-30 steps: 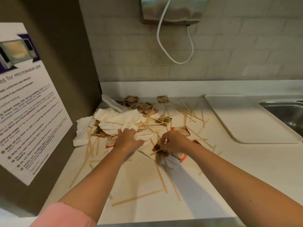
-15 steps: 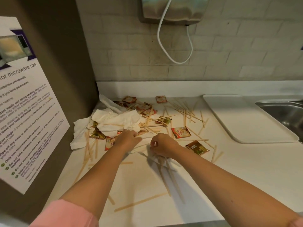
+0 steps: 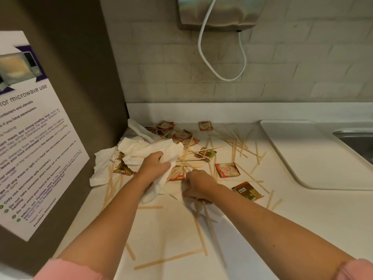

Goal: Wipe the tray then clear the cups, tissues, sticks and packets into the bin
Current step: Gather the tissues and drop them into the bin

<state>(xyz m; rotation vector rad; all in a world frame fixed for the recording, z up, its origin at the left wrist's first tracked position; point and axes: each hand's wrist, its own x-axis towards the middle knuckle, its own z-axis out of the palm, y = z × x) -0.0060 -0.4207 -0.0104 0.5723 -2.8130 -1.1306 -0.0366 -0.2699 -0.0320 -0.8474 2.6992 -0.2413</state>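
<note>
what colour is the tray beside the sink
Plain white rectangular plastic tray, clearest in the head view.

Since a second ago our left hand (image 3: 154, 165) has closed its grip on the crumpled white tissue (image 3: 161, 154), lifting it just beside the red creamer packet (image 3: 177, 173).

Litter lying across the counter (image 3: 302, 229), tray (image 3: 314, 156) sitting to its right.
Tissues (image 3: 141, 150) are piling at the back left against the side panel (image 3: 80, 77), packets (image 3: 227, 169) and sticks (image 3: 234, 152) are spreading rightward toward the tray, and the sink (image 3: 359, 142) is lying right of the tray. The left hand (image 3: 154, 165) is resting on the tissues, the right hand (image 3: 198, 184) just beside it over more sticks.
</note>
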